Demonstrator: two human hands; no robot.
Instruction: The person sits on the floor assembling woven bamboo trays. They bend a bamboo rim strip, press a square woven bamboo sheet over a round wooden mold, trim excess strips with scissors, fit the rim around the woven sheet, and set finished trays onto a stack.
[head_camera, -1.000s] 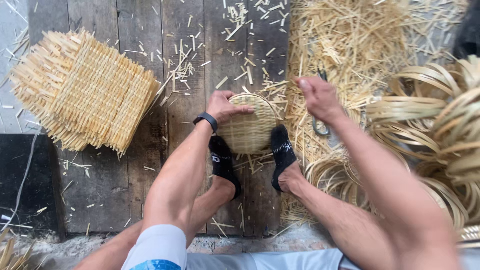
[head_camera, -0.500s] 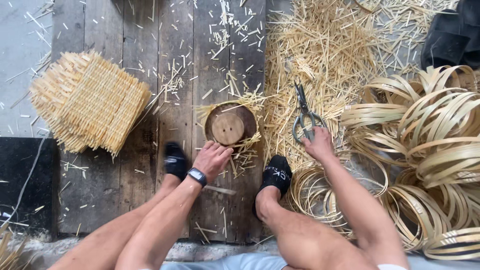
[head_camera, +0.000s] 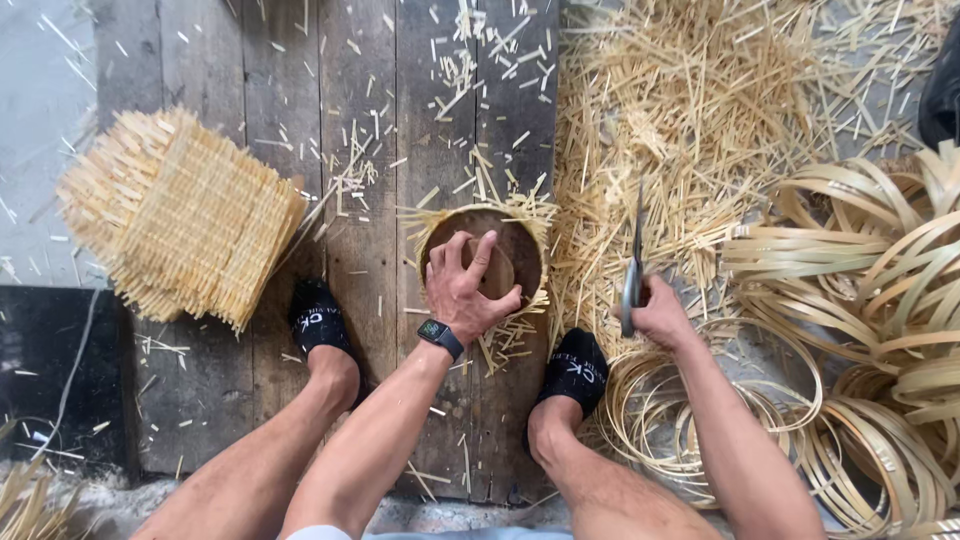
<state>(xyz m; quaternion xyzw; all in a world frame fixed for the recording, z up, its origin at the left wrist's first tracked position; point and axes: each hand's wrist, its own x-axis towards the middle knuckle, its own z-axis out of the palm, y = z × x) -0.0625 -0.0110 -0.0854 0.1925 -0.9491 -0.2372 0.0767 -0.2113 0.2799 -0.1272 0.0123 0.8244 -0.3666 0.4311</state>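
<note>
Right now my left hand spreads its fingers over the round wooden block inside the small woven straw basket between my feet, while my right hand grips upright metal shears.

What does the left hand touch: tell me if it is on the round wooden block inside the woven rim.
Touching. The head view shows the left hand spread over the round wooden block, fingers pressed on its top with no gap.
</note>
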